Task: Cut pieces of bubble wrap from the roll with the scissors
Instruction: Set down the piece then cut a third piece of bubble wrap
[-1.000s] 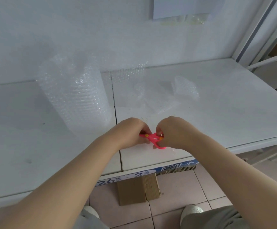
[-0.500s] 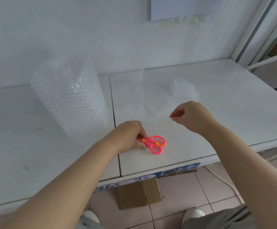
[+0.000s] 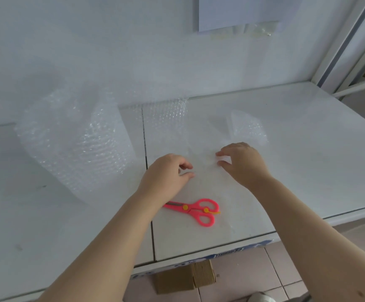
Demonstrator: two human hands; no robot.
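Both hands hovering over loose bubble wrap sheet trailing from roll. Left hand grip open, empty. Right hand grip pinching sheet edge. Scissors lying closed on table, near front edge. Flatten sheet first, then cut straight.

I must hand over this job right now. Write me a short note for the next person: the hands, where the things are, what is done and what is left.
Left hand: empty, fingers loosely curled, over the loose sheet of bubble wrap.
Right hand: fingers at the sheet, looks about to pinch it; a firm grip is not clear.
Scissors: closed, lying flat on the table near the front edge, in nobody's hand.
Roll: stands upright on the left, its sheet trailing to the right.
Done: one crumpled piece lies behind the right hand, probably cut off.
Left: flatten the sheet, pick up the scissors, cut more pieces.
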